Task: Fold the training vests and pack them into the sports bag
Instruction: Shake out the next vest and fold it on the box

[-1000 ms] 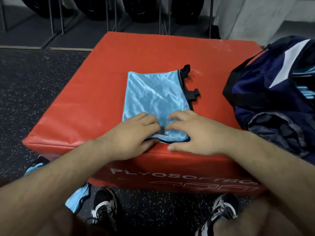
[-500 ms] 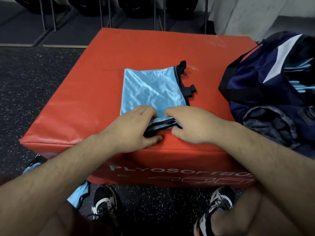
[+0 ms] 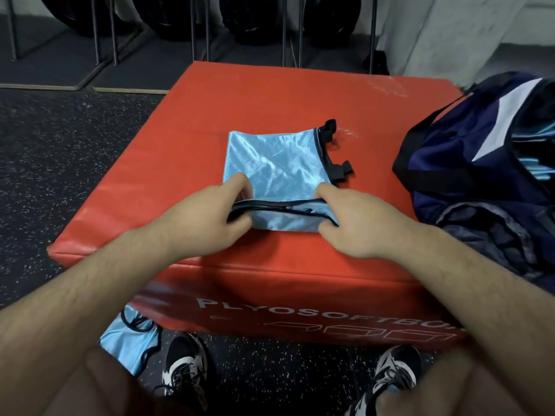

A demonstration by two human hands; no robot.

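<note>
light-blue vest [image 3: 276, 166] lies on the bench [image 3: 270, 91], a red padded plyo box, roughly centre and toward the near edge, already folded to a narrow rectangle with black strap tabs [image 3: 339, 171] sticking out on its right side. change over the last second: both hands were flat and close together on the near hem, then began to pinch it; now they have spread apart to the two near corners and raised that edge off the bench, so the dark-trimmed hem stands up and a strip of underside shows below it. left hand [image 3: 204, 223]: grip closed in a pinch on the near left corner, fingers on top, thumb below. right hand [image 3: 357, 223]: same pinch on the near right corner. the far part of the vest is flat and untouched. reading: pressing is done and the next fold is under way, probably near edge carried to far edge to halve the piece. sports bag [image 3: 480, 163] sits open at the right of the bench, just beside the vest, with pale-blue fabric [image 3: 540, 172] visible inside, likely vests packed already. one more blue vest [image 3: 129, 340] lies crumpled on the floor [image 3: 60, 145] near the left shoe, not yet folded, so the task has some way to go.
</note>
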